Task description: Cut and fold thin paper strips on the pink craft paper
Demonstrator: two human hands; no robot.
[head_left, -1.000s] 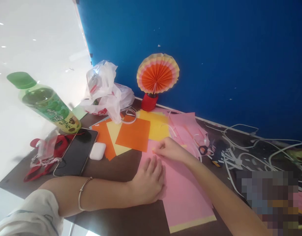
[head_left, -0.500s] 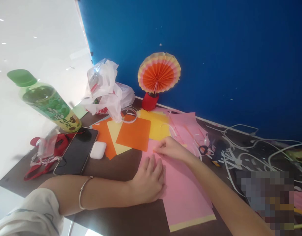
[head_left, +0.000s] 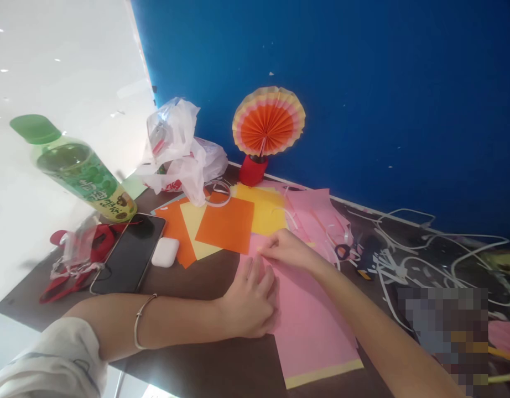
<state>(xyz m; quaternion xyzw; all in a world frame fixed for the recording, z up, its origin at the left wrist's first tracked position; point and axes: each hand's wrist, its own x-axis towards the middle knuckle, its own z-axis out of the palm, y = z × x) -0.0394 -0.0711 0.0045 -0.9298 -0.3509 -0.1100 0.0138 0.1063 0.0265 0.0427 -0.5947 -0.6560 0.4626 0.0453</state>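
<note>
A long pink paper sheet (head_left: 317, 337) with a pale yellow strip along its near edge lies on the dark table. My left hand (head_left: 250, 298) rests palm down across the sheet's left side, fingers extended and slightly apart. At the sheet's far end is my right hand (head_left: 286, 249), its thumb and fingertips pinched together against the paper. Whatever sits between those fingertips is too small to make out. Just beyond both hands lie an orange paper square (head_left: 225, 224) and yellow paper (head_left: 265, 207).
A pleated paper fan (head_left: 269, 124) stands by the blue wall. Left are a drink bottle (head_left: 84, 171), plastic bag (head_left: 174, 143), phone (head_left: 130, 254) and white earphone case (head_left: 165, 252). Scissors (head_left: 342, 252), paper scraps (head_left: 388, 265) and white cables (head_left: 471, 246) lie right.
My right fingertips have shifted very slightly at the far end of the pink sheet. My left hand stays in the same place; the whole view has moved a little.
</note>
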